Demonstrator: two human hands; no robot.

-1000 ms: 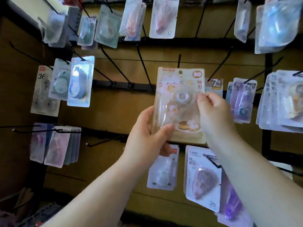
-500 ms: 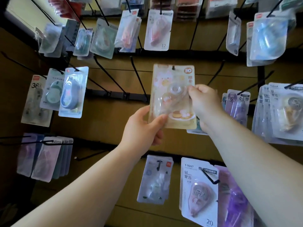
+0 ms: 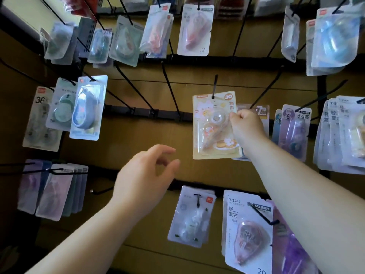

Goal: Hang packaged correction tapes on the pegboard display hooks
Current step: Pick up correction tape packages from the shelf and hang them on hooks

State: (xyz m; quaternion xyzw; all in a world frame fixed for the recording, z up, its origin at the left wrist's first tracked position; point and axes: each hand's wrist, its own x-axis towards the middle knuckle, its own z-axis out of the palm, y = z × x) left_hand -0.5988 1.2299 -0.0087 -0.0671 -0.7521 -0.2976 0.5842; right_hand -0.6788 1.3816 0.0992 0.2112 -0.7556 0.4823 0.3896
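A pale yellow correction tape pack point(image 3: 212, 133) printed with a cat and the number 30 hangs in the middle of the display. A black hook point(image 3: 214, 86) passes through the hole at its top. My right hand point(image 3: 246, 127) pinches the pack's right edge, about halfway up. Below and to the left, my left hand point(image 3: 146, 177) hovers apart from the pack with its fingers curled loosely and nothing in them.
Wooden pegboard wall point(image 3: 138, 147) with black rails and many hooks. Bare hooks point(image 3: 169, 89) stick out left of the yellow pack. Other packs hang around: a blue one point(image 3: 87, 107) at left, a pink T-9267 pack point(image 3: 248, 230) below, several stacked packs point(image 3: 343, 133) at right.
The yellow pack has slid onto the hook and moved further from me. My left hand let go of it and dropped down and left. My right hand still holds its edge.
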